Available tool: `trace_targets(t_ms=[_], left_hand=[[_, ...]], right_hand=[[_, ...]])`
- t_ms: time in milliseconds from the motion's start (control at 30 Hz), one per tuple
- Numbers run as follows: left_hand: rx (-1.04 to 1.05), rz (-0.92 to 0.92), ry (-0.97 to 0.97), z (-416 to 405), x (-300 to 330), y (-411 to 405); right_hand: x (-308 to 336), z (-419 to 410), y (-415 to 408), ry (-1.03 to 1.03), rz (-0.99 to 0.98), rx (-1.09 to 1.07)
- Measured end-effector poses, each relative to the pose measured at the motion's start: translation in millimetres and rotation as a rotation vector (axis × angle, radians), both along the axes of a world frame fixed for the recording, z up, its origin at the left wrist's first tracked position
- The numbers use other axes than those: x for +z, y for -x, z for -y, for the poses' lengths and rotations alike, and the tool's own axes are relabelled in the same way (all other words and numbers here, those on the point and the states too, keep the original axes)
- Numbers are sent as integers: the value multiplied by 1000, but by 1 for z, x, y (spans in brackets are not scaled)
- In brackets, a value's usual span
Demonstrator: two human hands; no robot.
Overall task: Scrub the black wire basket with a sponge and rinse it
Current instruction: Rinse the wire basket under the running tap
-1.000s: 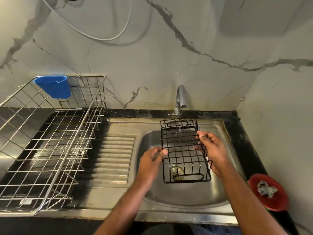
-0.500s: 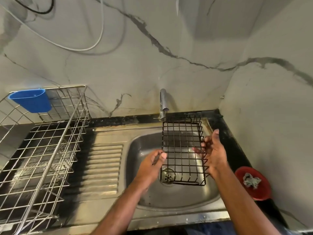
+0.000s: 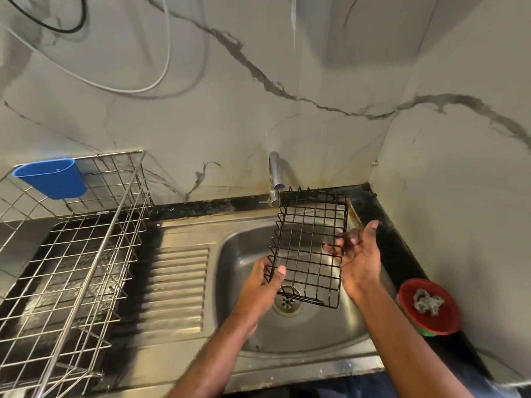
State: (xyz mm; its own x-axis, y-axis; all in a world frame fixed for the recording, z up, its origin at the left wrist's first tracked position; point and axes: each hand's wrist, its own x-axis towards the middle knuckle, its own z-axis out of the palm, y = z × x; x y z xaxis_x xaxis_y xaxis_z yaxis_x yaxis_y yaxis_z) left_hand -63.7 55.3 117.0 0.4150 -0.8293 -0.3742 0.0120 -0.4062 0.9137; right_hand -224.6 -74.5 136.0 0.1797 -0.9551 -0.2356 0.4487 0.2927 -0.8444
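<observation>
Black wire basket point(image 3: 309, 248), blue cup point(image 3: 51, 178), red bowl point(image 3: 429, 307).

Dim, yellowish picture with a soft blur

The light falls from above. The sink point(image 3: 330, 334) shines a little, a big grey shadow sits at the upper right, and straight lines bend near the edges, like the rack point(image 3: 94, 254) at the left.

Black stone counter point(image 3: 399, 254) runs along marble-look wall into right corner. Stainless sink unit point(image 3: 178, 334) set into it: ribbed drainboard point(image 3: 175, 285) left, basin point(image 3: 324, 331) right, round drain strainer point(image 3: 287, 303) at basin bottom. Chrome tap point(image 3: 275, 179) stands at back rim. Steel wire dish rack point(image 3: 69, 271) sits left of drainboard, blue plastic cup point(image 3: 51, 178) hung on its rear rail. Red bowl point(image 3: 428, 305) on counter right of basin, holding crumpled greyish wad, possibly scrubber.
</observation>
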Motion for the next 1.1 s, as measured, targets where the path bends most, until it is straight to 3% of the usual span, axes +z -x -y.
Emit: trace_targets(t_ms=[233,500,667,900,1100], left_hand=[[214,-260,26,-2,5,-7],[382,-317,121,-4,6,-12],[331,-323,68,-3,1,-16],[162,-263,161,4,11,-14],[176,-337,137,28,10,-17]], right_hand=[[1,-5,-12,146,32,158],[7,-14,-24,102,40,355],[6,-16,-29,84,140,449],[0,-18,-36,3,205,442],[3,-20,-39,-3,217,430]])
